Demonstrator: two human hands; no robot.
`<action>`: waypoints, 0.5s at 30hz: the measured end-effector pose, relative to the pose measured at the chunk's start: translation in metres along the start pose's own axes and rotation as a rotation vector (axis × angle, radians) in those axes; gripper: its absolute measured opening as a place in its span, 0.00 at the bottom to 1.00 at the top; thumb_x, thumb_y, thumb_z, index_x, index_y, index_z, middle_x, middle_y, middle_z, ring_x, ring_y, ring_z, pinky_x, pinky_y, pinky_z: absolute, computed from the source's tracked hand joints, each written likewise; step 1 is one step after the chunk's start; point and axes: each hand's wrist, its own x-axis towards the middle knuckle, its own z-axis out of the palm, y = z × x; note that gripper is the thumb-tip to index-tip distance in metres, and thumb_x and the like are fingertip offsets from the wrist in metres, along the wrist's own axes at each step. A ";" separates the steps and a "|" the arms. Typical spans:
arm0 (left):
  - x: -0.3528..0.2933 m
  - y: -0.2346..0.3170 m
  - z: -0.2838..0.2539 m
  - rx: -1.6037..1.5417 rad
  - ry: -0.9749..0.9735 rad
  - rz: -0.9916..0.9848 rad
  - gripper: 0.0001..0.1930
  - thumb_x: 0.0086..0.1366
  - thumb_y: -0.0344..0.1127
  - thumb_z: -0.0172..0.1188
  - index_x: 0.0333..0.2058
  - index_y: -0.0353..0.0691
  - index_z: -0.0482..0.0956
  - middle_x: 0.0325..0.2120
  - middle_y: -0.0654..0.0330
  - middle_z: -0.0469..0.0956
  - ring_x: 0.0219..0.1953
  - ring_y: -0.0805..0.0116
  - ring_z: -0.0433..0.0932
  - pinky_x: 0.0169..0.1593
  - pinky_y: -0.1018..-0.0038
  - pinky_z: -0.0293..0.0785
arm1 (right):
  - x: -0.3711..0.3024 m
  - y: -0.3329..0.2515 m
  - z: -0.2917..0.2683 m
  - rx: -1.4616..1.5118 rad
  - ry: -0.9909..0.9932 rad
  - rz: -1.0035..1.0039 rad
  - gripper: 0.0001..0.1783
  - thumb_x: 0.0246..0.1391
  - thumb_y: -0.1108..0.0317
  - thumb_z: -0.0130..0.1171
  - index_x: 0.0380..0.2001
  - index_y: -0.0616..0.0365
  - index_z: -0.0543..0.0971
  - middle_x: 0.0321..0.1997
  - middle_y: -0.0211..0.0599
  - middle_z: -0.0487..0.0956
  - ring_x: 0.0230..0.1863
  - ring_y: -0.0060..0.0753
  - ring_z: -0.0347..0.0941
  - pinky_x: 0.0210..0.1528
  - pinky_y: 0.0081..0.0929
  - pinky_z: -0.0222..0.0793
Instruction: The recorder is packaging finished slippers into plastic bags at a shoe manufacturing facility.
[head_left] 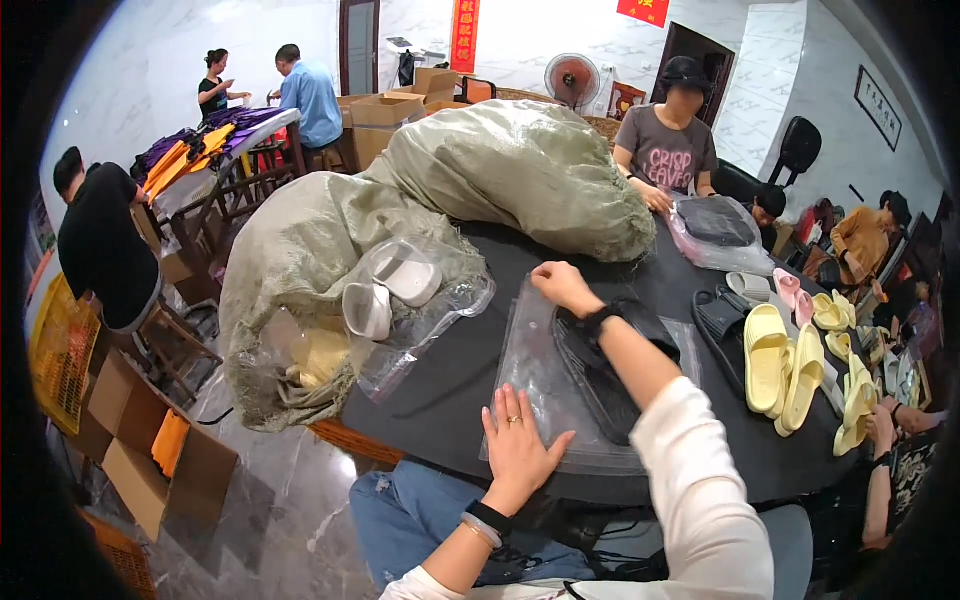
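A clear plastic bag (535, 350) lies on the dark table in front of me, with a pair of black slippers (592, 385) at it; my right forearm hides part of them. My left hand (522, 440) rests flat on the near left part of the bag, fingers spread. At the bag's far left corner, my right hand (568, 290) has its fingers curled together on the plastic edge. Left of the bag, white slippers (385, 290) in clear plastic sit on an opened woven sack (300, 250).
A second bulging woven sack (510, 170) covers the table's far side. Yellow slippers (768, 360) and other pairs line the right side. Across the table a person (672, 140) handles a bagged dark item (718, 222). An open carton (160, 440) stands on the floor at left.
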 end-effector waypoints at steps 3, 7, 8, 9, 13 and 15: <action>-0.005 -0.006 -0.004 0.015 -0.020 -0.030 0.48 0.55 0.66 0.50 0.57 0.23 0.56 0.61 0.38 0.51 0.65 0.46 0.46 0.63 0.50 0.41 | -0.063 -0.033 -0.048 -0.142 -0.067 -0.173 0.15 0.49 0.56 0.54 0.32 0.55 0.81 0.31 0.45 0.80 0.37 0.47 0.77 0.41 0.39 0.71; -0.003 -0.005 -0.008 -0.005 -0.005 -0.029 0.49 0.54 0.66 0.50 0.58 0.22 0.55 0.62 0.38 0.50 0.66 0.47 0.45 0.64 0.50 0.41 | -0.144 -0.027 -0.112 -0.575 -0.265 0.046 0.26 0.50 0.45 0.52 0.29 0.61 0.81 0.31 0.51 0.79 0.37 0.52 0.76 0.41 0.41 0.70; -0.003 -0.005 -0.009 0.001 0.010 -0.026 0.49 0.54 0.66 0.50 0.58 0.22 0.55 0.62 0.38 0.50 0.66 0.47 0.45 0.64 0.50 0.41 | -0.156 -0.021 -0.120 -0.709 -0.316 0.113 0.29 0.50 0.42 0.52 0.28 0.63 0.81 0.31 0.53 0.79 0.37 0.53 0.76 0.41 0.42 0.70; -0.002 -0.006 -0.007 0.026 0.018 -0.022 0.50 0.54 0.66 0.50 0.58 0.22 0.55 0.61 0.38 0.51 0.66 0.47 0.46 0.64 0.50 0.41 | -0.164 -0.012 -0.122 -0.737 -0.336 0.191 0.34 0.50 0.40 0.51 0.28 0.67 0.80 0.31 0.56 0.78 0.38 0.57 0.75 0.42 0.42 0.69; 0.000 -0.005 -0.006 0.018 0.013 -0.013 0.50 0.53 0.66 0.51 0.58 0.22 0.56 0.61 0.38 0.52 0.65 0.47 0.46 0.64 0.50 0.41 | -0.171 0.053 -0.093 -0.547 -0.253 0.174 0.39 0.48 0.36 0.51 0.40 0.68 0.76 0.45 0.66 0.71 0.48 0.58 0.70 0.48 0.44 0.66; 0.000 -0.005 -0.006 0.022 0.006 -0.014 0.50 0.53 0.67 0.51 0.57 0.22 0.56 0.61 0.38 0.53 0.65 0.47 0.47 0.64 0.50 0.41 | -0.169 0.068 -0.065 -0.649 0.095 0.146 0.40 0.47 0.36 0.52 0.44 0.68 0.74 0.49 0.68 0.66 0.49 0.59 0.68 0.50 0.44 0.64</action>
